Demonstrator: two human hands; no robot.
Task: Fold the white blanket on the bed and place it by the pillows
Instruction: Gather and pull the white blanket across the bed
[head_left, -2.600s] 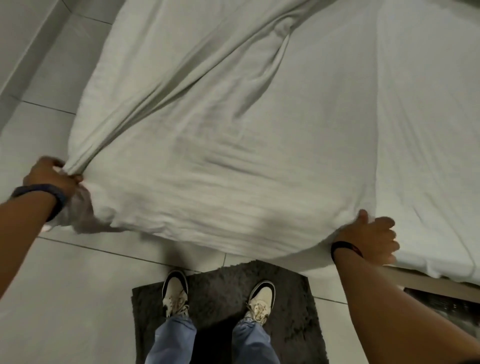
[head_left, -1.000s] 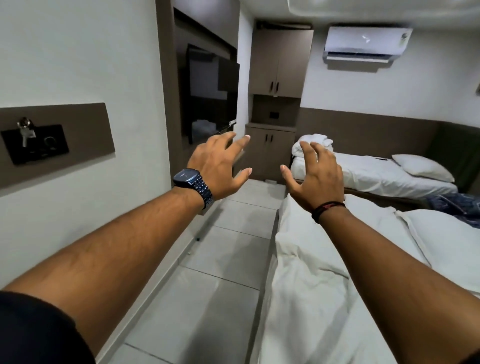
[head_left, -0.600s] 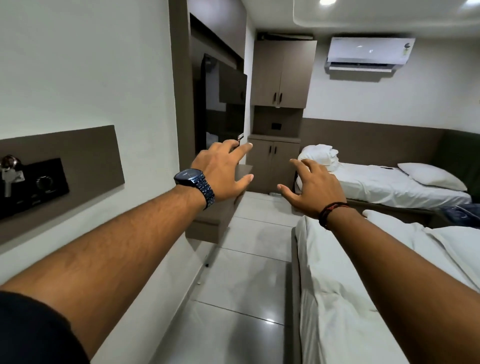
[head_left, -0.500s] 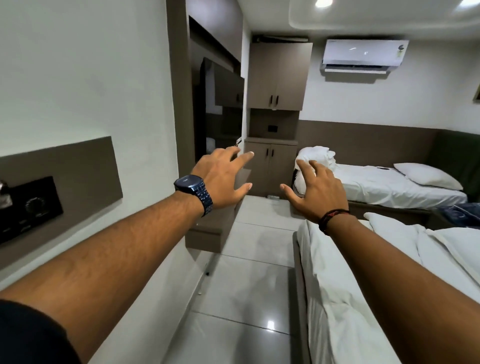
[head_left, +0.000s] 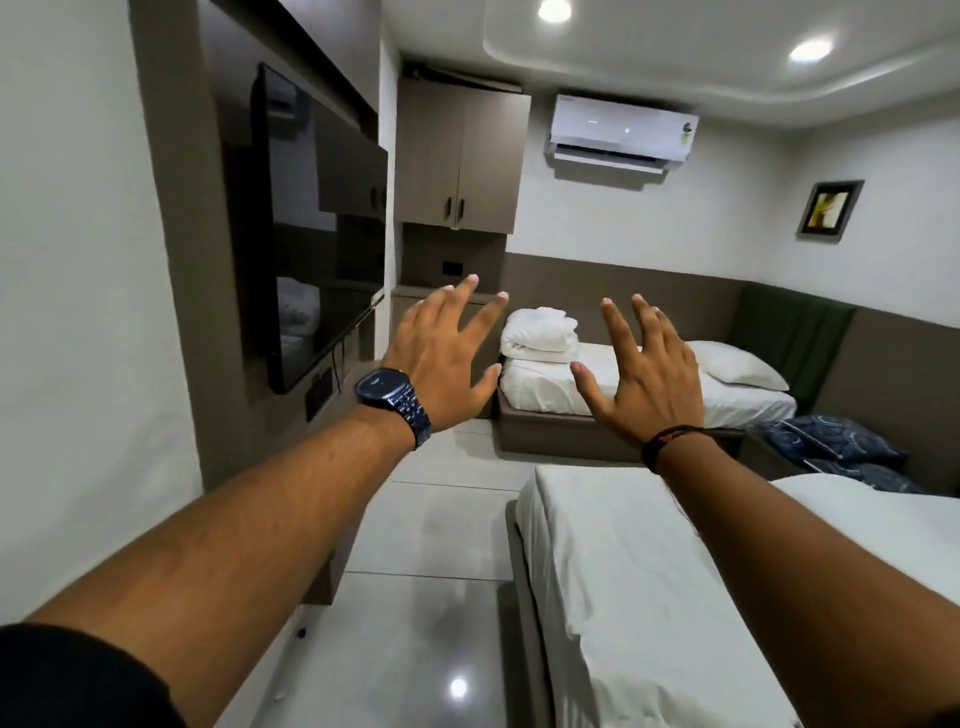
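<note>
Both arms are stretched out ahead of me at chest height. My left hand (head_left: 441, 353), with a dark watch at the wrist, is empty with fingers spread. My right hand (head_left: 647, 374), with a dark band at the wrist, is empty and spread too. A white blanket (head_left: 540, 335) lies folded in a bundle on the far bed (head_left: 561, 384), at the end away from its white pillow (head_left: 743, 364). The near bed (head_left: 623, 571) at lower right is covered in smooth white linen. Neither hand touches any bedding.
A tiled floor aisle (head_left: 431, 519) runs between the left wall and the near bed. A wall-mounted TV (head_left: 322, 228) and a low shelf jut out on the left. Brown cabinets (head_left: 460, 161) stand at the far end. Dark blue patterned bedding (head_left: 831, 447) lies between the beds at right.
2.6 s ago both hands gripped the white linen at the bed's foot; they have let go and risen, open. My view has lifted and moved forward along the aisle.
</note>
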